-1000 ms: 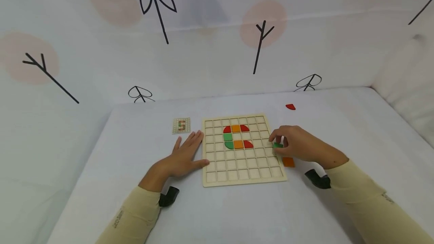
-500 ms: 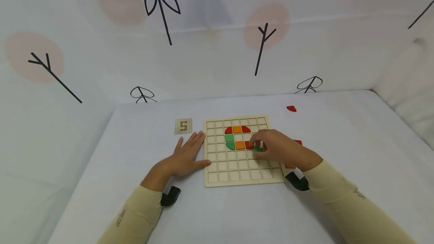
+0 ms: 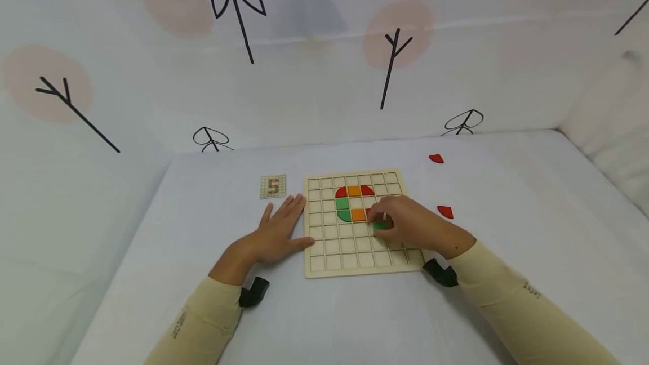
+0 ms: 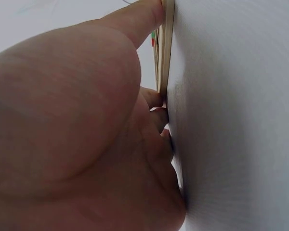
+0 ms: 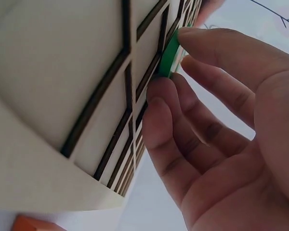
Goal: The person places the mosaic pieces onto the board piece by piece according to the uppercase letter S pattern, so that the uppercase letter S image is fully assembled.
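Note:
My right hand (image 3: 413, 224) pinches a green square tile (image 3: 380, 226) between thumb and fingers over the wooden grid board (image 3: 324, 265). In the right wrist view the tile (image 5: 169, 55) meets the board's grid at a slight angle; whether it lies fully in a cell I cannot tell. My left hand (image 3: 274, 238) lies spread along the board's left side, thumb and fingertips touching its edge. Set in the cells are red quarter-round pieces (image 3: 367, 190), orange squares (image 3: 358, 215), a green square (image 3: 342, 203) and a green quarter-round (image 3: 345, 216). My right fingers partly cover one red piece.
Right of the board lie two loose red quarter-round pieces, one farther back (image 3: 436, 158) and one nearer (image 3: 445, 212). An orange tile (image 5: 33, 224) shows beside the board in the right wrist view. Left of the board lies a small pattern card (image 3: 273, 186).
My right hand has carried the green tile from the board's right edge leftward to below the lower red piece. A red piece it covered now shows. My left hand has stayed put.

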The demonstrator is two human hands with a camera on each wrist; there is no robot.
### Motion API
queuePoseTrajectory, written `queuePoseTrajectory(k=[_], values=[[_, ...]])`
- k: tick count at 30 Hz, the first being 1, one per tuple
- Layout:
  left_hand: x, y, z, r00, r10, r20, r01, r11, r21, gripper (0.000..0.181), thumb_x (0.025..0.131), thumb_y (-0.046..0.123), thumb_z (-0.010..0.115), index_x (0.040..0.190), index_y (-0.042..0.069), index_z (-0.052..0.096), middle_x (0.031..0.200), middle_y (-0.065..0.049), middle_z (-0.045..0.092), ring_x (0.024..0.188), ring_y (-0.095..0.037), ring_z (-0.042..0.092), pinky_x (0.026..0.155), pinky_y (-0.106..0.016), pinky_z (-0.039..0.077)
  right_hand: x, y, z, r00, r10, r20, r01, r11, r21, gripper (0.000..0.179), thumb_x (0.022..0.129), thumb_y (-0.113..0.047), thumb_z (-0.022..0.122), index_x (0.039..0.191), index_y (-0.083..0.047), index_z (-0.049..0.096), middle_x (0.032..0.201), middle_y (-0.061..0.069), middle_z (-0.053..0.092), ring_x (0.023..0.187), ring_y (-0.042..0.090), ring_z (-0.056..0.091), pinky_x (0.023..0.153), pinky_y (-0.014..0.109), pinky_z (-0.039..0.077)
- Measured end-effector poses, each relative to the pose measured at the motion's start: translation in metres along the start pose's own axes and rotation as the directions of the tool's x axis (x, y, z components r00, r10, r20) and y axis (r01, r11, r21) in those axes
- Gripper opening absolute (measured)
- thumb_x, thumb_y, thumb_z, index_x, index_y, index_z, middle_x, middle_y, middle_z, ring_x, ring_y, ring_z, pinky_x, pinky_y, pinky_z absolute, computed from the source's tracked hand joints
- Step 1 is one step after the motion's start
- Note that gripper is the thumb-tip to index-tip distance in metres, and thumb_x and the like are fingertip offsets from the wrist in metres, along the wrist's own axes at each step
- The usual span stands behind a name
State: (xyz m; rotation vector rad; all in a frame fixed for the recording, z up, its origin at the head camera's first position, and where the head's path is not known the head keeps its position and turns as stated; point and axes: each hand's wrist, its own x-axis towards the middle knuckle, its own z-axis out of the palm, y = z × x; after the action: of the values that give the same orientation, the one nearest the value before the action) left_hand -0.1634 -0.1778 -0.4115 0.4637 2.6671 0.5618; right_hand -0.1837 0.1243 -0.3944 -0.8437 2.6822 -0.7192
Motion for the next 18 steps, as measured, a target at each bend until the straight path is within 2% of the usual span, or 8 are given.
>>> queuePoseTrajectory(k=[5, 18], values=[[-0.001, 0.001, -0.001, 1.0, 0.016, -0.009, -0.016, 1.0, -0.004, 0.095, 0.096, 0.053, 0.06, 0.162, 0.015, 0.005, 0.17, -0.001, 0.003, 0.158, -0.021, -0.005, 0.124, -0.054, -0.013, -0.0001, 0.0001, -0.0005, 1.0, -0.013, -0.003, 0.013, 1.0, 0.017, 0.014, 0.085, -0.012, 0.079, 0.098, -0.013, 0.076, 0.093, -0.003, 0.065, 0.077, 0.01, 0.055, 0.069, 0.022, 0.051], [-0.0004, -0.0016, 0.0003, 1.0, 0.01, -0.004, -0.01, 1.0, 0.008, 0.096, 0.096, 0.055, 0.059, 0.162, 0.017, 0.002, 0.17, 0.002, 0.0, 0.158, -0.018, -0.007, 0.124, -0.052, -0.014, -0.0022, -0.0019, -0.0024, 1.0, -0.007, -0.007, 0.007, 1.0, 0.0, 0.015, 0.085, -0.011, 0.08, 0.1, -0.01, 0.078, 0.096, -0.001, 0.066, 0.077, 0.01, 0.056, 0.068, 0.02, 0.051]])
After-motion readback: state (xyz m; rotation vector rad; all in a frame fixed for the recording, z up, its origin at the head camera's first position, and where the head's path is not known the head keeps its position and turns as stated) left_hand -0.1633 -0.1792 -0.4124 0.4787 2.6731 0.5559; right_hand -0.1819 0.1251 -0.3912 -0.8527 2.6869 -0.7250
